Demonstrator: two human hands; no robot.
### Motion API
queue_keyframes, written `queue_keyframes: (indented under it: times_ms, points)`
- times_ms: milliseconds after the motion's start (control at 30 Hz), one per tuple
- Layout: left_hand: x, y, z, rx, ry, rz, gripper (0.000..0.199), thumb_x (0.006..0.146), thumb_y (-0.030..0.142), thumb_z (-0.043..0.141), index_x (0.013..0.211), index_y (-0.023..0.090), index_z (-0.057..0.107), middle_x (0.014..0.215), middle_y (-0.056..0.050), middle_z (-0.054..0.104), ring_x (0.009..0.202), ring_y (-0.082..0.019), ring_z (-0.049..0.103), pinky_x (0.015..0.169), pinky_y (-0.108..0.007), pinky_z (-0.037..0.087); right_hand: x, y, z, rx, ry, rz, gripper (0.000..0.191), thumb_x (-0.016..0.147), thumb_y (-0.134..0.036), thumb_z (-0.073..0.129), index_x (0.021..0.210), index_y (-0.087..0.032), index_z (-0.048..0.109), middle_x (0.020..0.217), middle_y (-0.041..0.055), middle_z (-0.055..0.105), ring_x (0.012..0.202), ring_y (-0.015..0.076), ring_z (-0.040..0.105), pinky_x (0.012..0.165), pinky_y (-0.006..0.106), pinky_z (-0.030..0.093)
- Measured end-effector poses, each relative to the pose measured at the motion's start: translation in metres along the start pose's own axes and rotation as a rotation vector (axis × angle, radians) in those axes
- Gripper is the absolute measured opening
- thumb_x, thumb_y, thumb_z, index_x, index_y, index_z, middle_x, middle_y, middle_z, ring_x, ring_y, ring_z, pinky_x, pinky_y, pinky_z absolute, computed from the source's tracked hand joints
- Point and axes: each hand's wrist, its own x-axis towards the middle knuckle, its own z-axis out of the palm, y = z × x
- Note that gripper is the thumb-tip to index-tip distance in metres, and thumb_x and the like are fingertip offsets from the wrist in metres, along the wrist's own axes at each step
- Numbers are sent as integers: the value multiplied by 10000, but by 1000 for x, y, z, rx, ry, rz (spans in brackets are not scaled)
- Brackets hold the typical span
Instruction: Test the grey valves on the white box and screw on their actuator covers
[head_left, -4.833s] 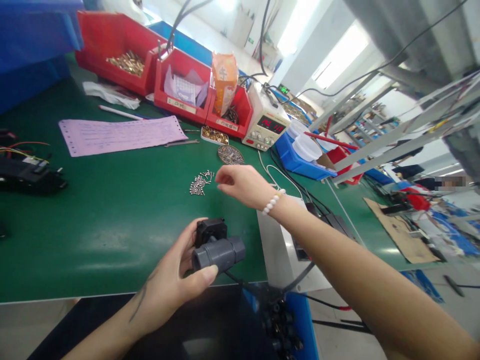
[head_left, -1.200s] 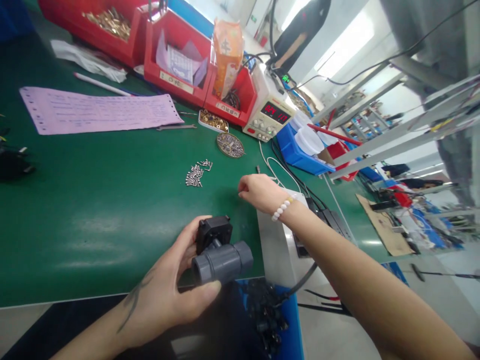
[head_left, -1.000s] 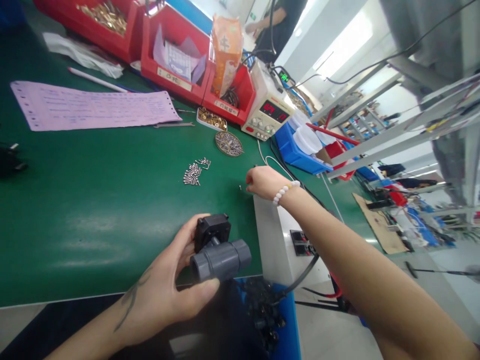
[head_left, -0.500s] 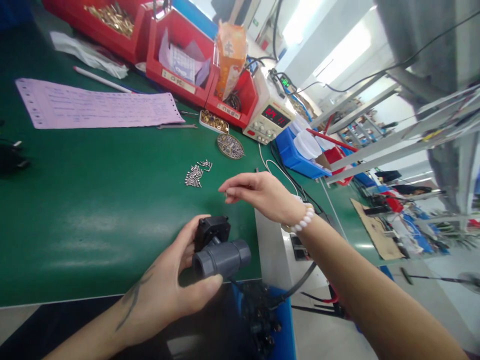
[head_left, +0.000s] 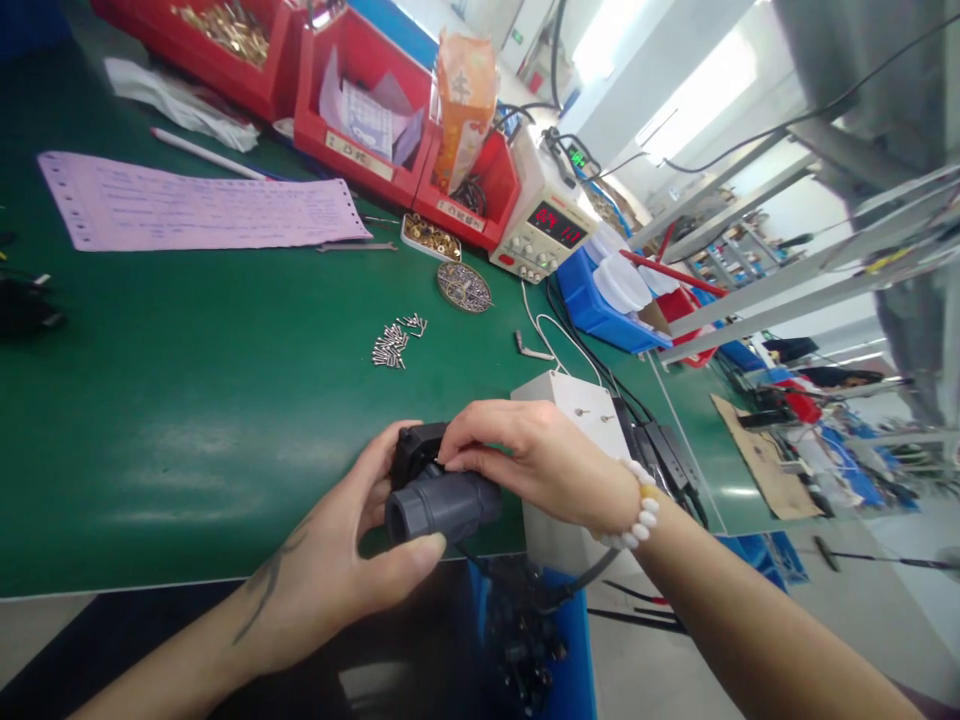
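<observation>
My left hand (head_left: 352, 560) is wrapped round a grey plastic pipe valve (head_left: 442, 508) with a black square housing (head_left: 414, 452) on its far side, held just above the bench's near edge. The fingers of my right hand (head_left: 525, 460) are pinched together at the housing's right side, above the grey pipe body. A small screw sits between those fingertips, mostly hidden by them. Beyond both hands, a small pile of silver screws (head_left: 390, 345) lies on the green bench (head_left: 225, 400).
A round dish of small metal parts (head_left: 463, 287) and a tray of brass pieces (head_left: 431, 238) stand farther back. Behind are red bins (head_left: 360, 165) and a power supply (head_left: 544, 220). A white box (head_left: 577, 410) stands right; a blue crate (head_left: 574, 640) sits below the edge.
My right hand has come nearer, from beside the screw pile to the valve's black housing, its fingers still pinched. My left hand holds the valve in nearly the same place.
</observation>
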Motion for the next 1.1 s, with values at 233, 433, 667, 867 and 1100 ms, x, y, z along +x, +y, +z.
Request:
queue_keyframes:
  times_ms: [233, 433, 667, 867, 1100]
  points:
    - [0, -5, -4, -19, -21, 11, 683, 841, 383, 690, 1437, 260, 381, 1427, -88, 611, 1228, -285, 658, 994, -327, 551, -4, -6, 3, -237, 21, -34, 146, 969, -2, 601, 936, -108, 695, 906, 60, 717, 732, 157, 649, 662, 238, 449]
    - [-1, -7, -2, -32, 4, 32, 661, 813, 350, 705, 1403, 232, 432, 1404, -97, 629, 1172, -274, 685, 988, -326, 551, 8, -6, -2, 109, -77, 211, 183, 906, 9, 710, 833, -156, 681, 784, -39, 701, 723, 100, 646, 682, 174, 433]
    - [3, -8, -7, -70, -12, 30, 728, 830, 435, 725, 1442, 220, 395, 1479, -114, 583, 1318, -316, 608, 1047, -341, 529, 27, -6, -14, 215, -215, 450, 179, 902, -31, 716, 901, -167, 600, 666, -78, 636, 600, 97, 590, 598, 188, 426]
    - [1, -4, -3, -48, 5, 11, 767, 812, 369, 711, 1468, 212, 345, 1424, -112, 609, 1256, -280, 643, 1076, -335, 496, 78, 33, -31, -154, -9, 468, 139, 985, -91, 606, 1110, -90, 666, 878, 37, 736, 853, 146, 723, 816, 241, 530]
    - [0, -2, -3, -26, -7, 28, 712, 827, 370, 686, 1451, 220, 377, 1382, -92, 622, 1248, -274, 634, 1072, -329, 484, 122, 67, -1, -412, -58, 505, 88, 939, -45, 656, 991, -91, 711, 1075, 96, 724, 1111, 245, 664, 1028, 423, 498]
